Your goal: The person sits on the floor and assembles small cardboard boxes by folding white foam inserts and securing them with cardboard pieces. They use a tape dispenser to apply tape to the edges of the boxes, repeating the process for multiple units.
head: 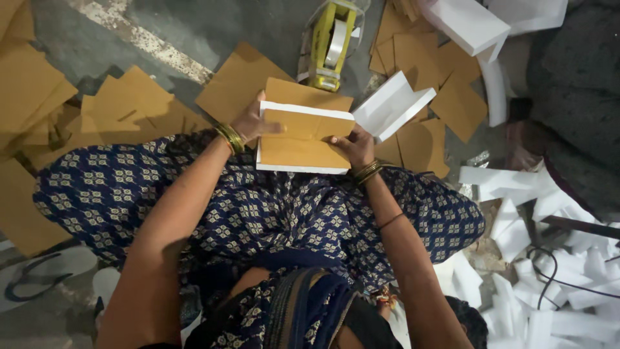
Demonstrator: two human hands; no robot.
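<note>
Pressing brown cardboard flaps onto a flat white foam block [303, 139] on the lap, left hand [253, 124] and right hand [349, 145] grip its sides, so uneven pressure could likely crack the foam edge.

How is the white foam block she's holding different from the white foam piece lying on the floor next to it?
The held foam block has brown cardboard covering its top; the loose foam piece is bare white. The held block is gripped by the left hand and right hand above her lap; the loose piece lies untouched on cardboard sheets. The held block sits square to the view; the loose piece lies at a slant. Both are white foam with straight edges.
</note>
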